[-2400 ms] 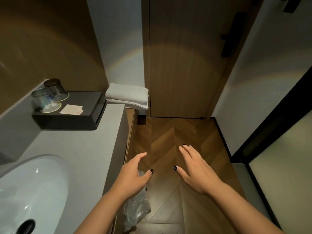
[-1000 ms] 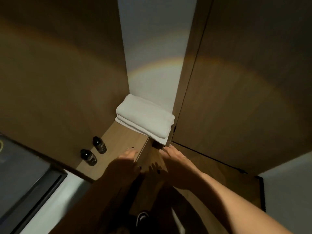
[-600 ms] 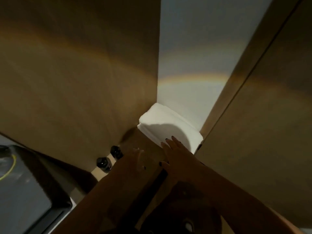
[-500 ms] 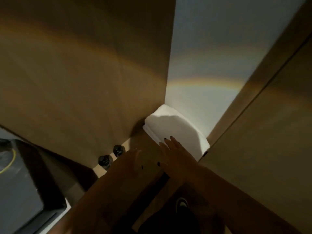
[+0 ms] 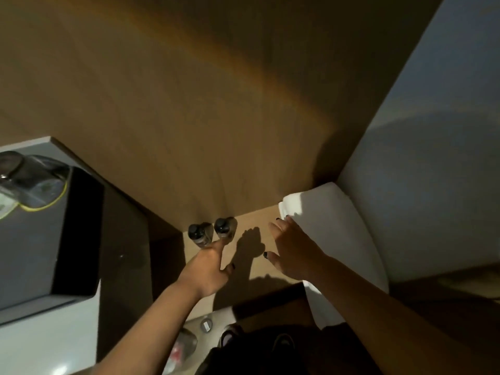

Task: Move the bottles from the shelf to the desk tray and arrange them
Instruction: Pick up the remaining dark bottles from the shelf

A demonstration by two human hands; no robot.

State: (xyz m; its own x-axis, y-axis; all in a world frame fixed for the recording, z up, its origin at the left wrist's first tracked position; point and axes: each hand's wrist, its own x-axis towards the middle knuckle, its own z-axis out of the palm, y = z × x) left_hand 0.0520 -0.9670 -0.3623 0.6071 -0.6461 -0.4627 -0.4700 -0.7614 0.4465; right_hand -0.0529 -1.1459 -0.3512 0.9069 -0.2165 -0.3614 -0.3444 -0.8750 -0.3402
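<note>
Two small dark bottles with black caps (image 5: 209,233) are seen standing side by side on the light wooden shelf (image 5: 254,212), close against the brown wood-panelled wall (image 5: 189,104). Neither has been lifted. The black tray (image 5: 78,234) on the pale bench (image 5: 40,345) lies well apart to the left; two upturned clear glasses (image 5: 29,182) are carried at its far end.

The left hand (image 5: 209,269) is reached toward the bottles, its fingertips (image 5: 216,243) touching or just short of their near sides; no closed grip is formed, and the fingers are extended rather than curled round anything. The right hand (image 5: 295,250) is held released above the shelf, fingers spread, its tips at the edge of the folded white towel (image 5: 332,226), nothing being grasped.

The step in hand is judged to be the reach for the first pick-up. For the next move, a bottle must be enclosed by the left fingers, or one taken in each hand, the right being shifted leftward. Care is called for, since the bottles stand nearly touching and one could be knocked over while the other is gripped.
</note>
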